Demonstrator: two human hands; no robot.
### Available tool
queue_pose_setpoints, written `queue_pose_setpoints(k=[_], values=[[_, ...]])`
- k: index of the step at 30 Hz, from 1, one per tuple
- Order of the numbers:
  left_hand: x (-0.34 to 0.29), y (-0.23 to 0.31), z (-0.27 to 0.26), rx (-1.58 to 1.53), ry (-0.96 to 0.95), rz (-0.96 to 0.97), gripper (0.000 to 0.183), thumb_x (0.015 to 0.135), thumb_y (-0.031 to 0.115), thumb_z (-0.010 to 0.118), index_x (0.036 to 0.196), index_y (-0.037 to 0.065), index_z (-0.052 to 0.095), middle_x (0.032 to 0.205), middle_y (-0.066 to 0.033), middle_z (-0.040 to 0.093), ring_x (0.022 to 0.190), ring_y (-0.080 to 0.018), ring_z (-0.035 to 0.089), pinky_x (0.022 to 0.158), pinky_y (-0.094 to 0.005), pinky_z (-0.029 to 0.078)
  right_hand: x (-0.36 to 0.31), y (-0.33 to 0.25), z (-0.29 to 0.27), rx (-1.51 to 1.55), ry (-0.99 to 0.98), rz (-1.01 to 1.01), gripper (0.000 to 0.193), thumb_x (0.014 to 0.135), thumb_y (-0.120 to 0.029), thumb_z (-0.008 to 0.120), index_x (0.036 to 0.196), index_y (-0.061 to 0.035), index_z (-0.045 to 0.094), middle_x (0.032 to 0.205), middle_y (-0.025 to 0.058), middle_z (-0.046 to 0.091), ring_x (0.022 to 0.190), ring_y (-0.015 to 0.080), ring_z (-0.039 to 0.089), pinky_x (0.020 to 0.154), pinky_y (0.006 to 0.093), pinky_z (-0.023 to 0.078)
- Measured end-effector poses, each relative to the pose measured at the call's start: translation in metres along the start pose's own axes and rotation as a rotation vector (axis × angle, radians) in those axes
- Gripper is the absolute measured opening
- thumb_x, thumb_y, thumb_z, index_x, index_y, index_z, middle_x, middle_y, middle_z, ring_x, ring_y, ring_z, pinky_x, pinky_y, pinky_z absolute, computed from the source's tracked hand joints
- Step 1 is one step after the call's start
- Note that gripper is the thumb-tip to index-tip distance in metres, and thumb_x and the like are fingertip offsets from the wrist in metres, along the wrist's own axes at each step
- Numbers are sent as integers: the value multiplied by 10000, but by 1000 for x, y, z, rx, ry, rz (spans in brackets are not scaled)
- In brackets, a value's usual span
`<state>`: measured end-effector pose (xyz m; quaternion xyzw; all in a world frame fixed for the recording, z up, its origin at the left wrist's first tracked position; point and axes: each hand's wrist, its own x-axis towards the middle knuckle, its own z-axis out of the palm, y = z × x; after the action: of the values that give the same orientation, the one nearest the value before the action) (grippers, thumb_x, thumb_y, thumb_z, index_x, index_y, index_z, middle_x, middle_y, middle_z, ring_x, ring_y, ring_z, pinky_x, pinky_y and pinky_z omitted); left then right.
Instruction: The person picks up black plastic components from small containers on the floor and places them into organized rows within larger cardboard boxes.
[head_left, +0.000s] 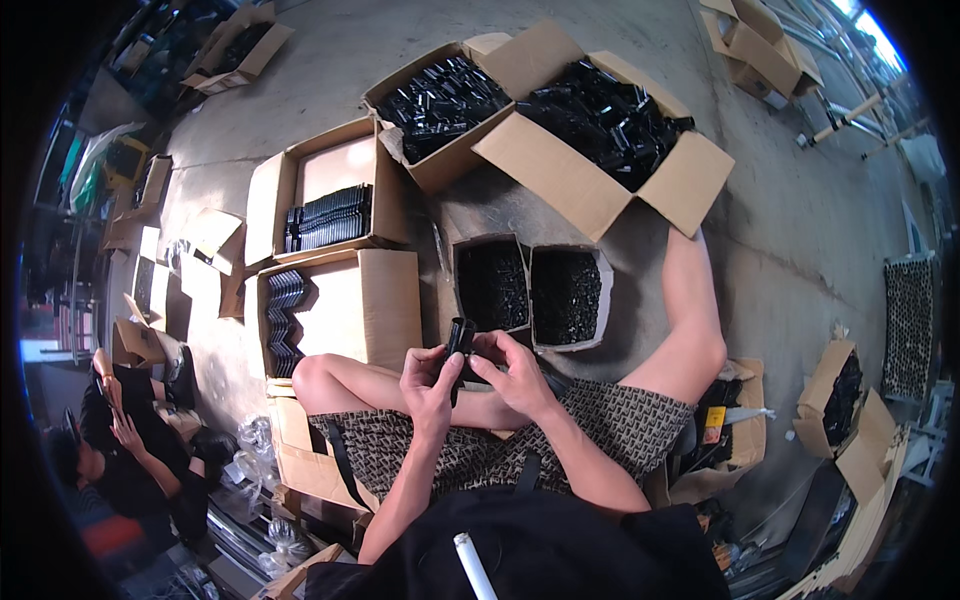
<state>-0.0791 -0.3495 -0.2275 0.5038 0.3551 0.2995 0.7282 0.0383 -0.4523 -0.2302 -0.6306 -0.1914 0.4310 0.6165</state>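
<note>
My left hand [430,382] is closed around a short black tube-shaped part [460,336], held upright in front of my lap. From the other side, the thumb and fingers of my right hand [508,372] pinch in against the same part. Whether a smaller piece sits between the right fingertips cannot be made out. Just beyond my hands stand two small open boxes on the floor, the left box [456,285] and the right box [603,290], both full of small black pieces.
Two large cartons of black parts, a left carton [440,178] and a right carton [550,170], stand farther out. Left of me, an upper carton [335,165] and a lower carton [390,300] hold stacked black parts. Another person [140,450] sits at far left. An open box [745,455] lies right.
</note>
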Motion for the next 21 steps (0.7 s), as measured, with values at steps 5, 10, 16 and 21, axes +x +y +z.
queue_pose_setpoints(k=[5, 10, 16, 21], values=[[0, 1, 2, 3, -3, 3, 185, 916, 7, 726, 1023, 16, 574, 951, -31, 673, 837, -49, 617, 749, -194, 489, 10, 23, -1, 19, 27, -70, 299, 950, -163, 677, 1182, 17, 624, 1026, 94, 708, 937, 131, 670, 832, 294, 529], [1, -2, 1, -13, 12, -2, 204, 911, 24, 738, 1019, 14, 566, 926, -41, 681, 820, -55, 626, 727, -204, 501, 8, 19, 1, 80, 0, -83, 238, 964, -121, 657, 1154, 19, 626, 1040, 46, 684, 957, 101, 634, 859, 278, 517], [1, -6, 0, -29, 16, -9, 209, 905, 32, 748, 998, 20, 560, 943, -40, 681, 830, -59, 623, 726, -211, 498, 7, 29, 4, 140, -12, -28, 243, 969, -113, 666, 1175, -4, 600, 1082, 18, 646, 972, 71, 595, 877, 243, 499], [3, -15, -4, -32, 19, -17, 228, 897, 55, 763, 995, 24, 560, 943, -30, 673, 841, -59, 619, 735, -215, 495, 10, 36, 2, 68, 33, -5, 272, 1008, -197, 622, 1142, 36, 664, 1011, 38, 698, 943, 79, 607, 863, 263, 499]])
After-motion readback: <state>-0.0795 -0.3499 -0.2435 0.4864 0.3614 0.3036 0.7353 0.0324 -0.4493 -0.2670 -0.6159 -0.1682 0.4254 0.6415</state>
